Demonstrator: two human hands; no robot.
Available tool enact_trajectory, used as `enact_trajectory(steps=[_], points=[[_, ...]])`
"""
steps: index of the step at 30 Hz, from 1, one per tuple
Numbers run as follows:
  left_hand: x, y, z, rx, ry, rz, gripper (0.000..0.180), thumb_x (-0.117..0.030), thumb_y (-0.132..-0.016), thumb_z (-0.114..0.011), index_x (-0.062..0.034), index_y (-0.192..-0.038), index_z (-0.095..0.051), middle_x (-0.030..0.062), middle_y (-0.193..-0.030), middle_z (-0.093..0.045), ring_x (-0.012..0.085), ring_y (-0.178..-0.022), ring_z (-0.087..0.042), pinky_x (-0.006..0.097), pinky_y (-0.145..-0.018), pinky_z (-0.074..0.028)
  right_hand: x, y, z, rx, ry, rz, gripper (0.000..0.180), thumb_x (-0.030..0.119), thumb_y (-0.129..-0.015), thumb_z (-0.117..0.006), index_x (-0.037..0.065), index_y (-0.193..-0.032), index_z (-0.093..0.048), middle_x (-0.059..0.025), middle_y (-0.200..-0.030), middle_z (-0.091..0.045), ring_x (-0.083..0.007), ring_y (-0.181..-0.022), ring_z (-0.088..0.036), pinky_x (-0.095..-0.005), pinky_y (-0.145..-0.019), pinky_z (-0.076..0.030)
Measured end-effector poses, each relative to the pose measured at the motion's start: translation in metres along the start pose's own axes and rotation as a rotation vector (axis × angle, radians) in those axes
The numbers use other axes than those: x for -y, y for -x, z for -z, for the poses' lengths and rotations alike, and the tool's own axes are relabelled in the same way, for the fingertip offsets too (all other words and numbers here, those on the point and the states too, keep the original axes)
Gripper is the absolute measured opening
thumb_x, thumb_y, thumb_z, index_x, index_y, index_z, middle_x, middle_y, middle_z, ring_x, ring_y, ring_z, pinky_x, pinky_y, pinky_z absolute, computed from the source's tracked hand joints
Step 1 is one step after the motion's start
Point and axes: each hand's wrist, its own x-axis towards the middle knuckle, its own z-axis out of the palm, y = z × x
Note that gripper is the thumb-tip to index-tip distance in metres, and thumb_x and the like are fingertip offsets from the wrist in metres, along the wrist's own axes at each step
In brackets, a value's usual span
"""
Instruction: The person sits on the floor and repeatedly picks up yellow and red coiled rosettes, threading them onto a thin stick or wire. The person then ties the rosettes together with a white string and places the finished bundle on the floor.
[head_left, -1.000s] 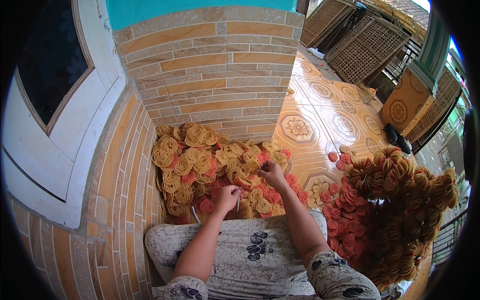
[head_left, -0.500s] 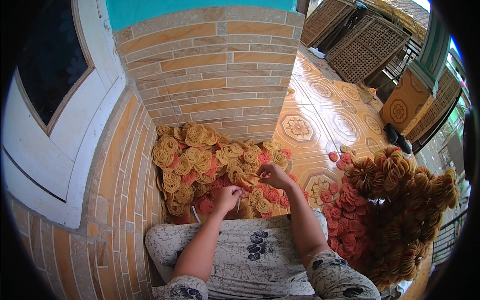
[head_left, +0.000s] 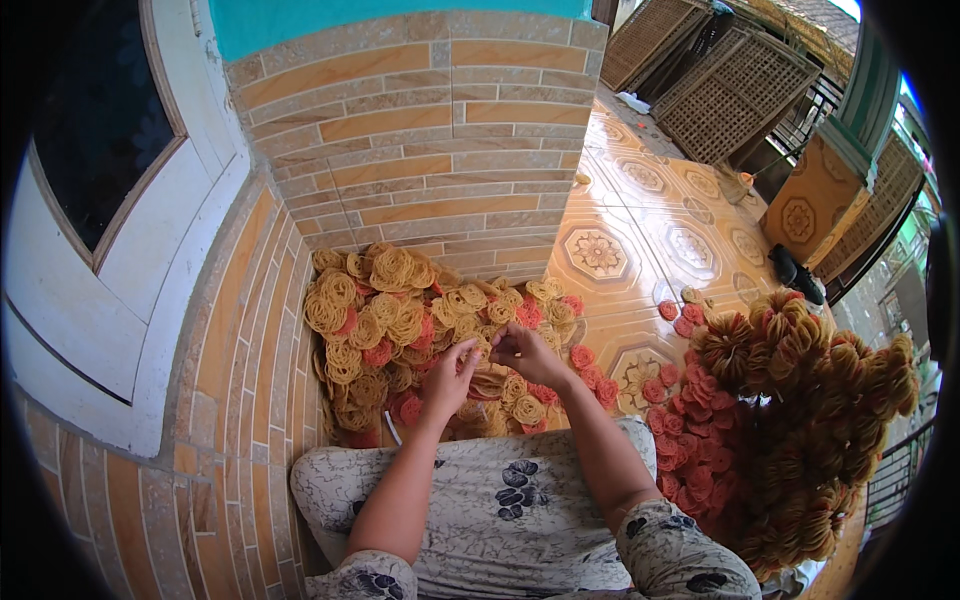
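My left hand (head_left: 452,380) and my right hand (head_left: 528,356) are raised close together over a heap of yellow lacy discs (head_left: 388,270). The fingers of both are bent in a pinch, tips nearly meeting. Whatever they pinch is too small to make out. Just below the fingertips is a packed bundle of yellowish discs (head_left: 489,381), partly hidden by my left hand. Coral-pink discs (head_left: 408,408) lie mixed into the heap. A thin white strip (head_left: 391,428) sticks out at the heap's near edge, left of my left hand.
At my right lies a pile of coral-pink discs (head_left: 690,430), beside a tall stack of tied yellow-brown bunches (head_left: 800,430). A tiled wall (head_left: 400,150) and a white door (head_left: 190,230) close off the front and left. Dark shoes (head_left: 795,275) and woven racks (head_left: 735,95) stand farther off.
Both hands have risen slightly and drawn closer together. The disc bundle, earlier between them, now shows below the fingertips. The white strip hanging by my left hand no longer shows.
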Motion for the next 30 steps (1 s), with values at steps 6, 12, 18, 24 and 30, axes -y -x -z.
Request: enact_trajectory(steps=[6,12,18,24,30], points=[[-0.005,0.006,0.000,0.215,-0.082,0.245,0.032,-0.029,-0.091,-0.060,-0.0010,-0.106,-0.066,0.0093,-0.084,-0.069,0.0156,-0.076,-0.063,0.030,-0.071,-0.047,-0.016,-0.010,-0.022,-0.134,-0.027,0.117,0.021,0.001,-0.082,-0.066,0.005,-0.090,-0.047,-0.0016,-0.081,-0.058,-0.0084,-0.079,-0.056,-0.0255,-0.069,-0.045],[0.009,-0.001,0.009,0.209,0.169,0.351,0.032,-0.027,-0.090,-0.060,-0.0038,-0.111,-0.065,0.0097,-0.082,-0.068,0.0165,-0.076,-0.063,0.030,-0.072,-0.047,-0.026,-0.024,-0.041,-0.156,-0.410,0.125,0.028,-0.006,-0.085,-0.062,0.008,-0.092,-0.038,-0.0037,-0.084,-0.055,-0.0105,-0.080,-0.054,-0.0267,-0.077,-0.046],[0.011,0.002,0.004,0.159,-0.197,0.164,0.035,-0.037,-0.088,-0.060,-0.0070,-0.104,-0.067,0.0086,-0.081,-0.068,0.0230,-0.072,-0.065,0.035,-0.069,-0.049,-0.019,-0.017,-0.056,-0.191,-0.297,0.108,0.032,-0.009,-0.083,-0.061,0.009,-0.090,-0.036,-0.0036,-0.083,-0.053,-0.0103,-0.080,-0.052,-0.0251,-0.075,-0.045],[0.019,-0.005,-0.015,0.162,0.149,0.294,0.043,-0.043,-0.083,-0.063,-0.0058,-0.104,-0.067,0.0146,-0.085,-0.068,0.0264,-0.079,-0.067,0.036,-0.072,-0.050,-0.003,-0.014,-0.054,-0.446,-0.644,0.151,0.026,-0.005,-0.089,-0.057,0.009,-0.086,-0.035,-0.0022,-0.080,-0.054,-0.0102,-0.075,-0.050,-0.0221,-0.071,-0.041],[0.007,0.001,-0.007,-0.026,-0.350,0.152,0.046,-0.041,-0.073,-0.069,-0.0049,-0.101,-0.067,0.0182,-0.095,-0.068,0.0315,-0.092,-0.066,0.037,-0.079,-0.051,-0.011,-0.009,-0.061,-0.438,-0.170,0.207,0.030,-0.008,-0.086,-0.057,0.009,-0.080,-0.033,-0.0064,-0.082,-0.058,-0.0108,-0.075,-0.051,-0.0243,-0.072,-0.043]])
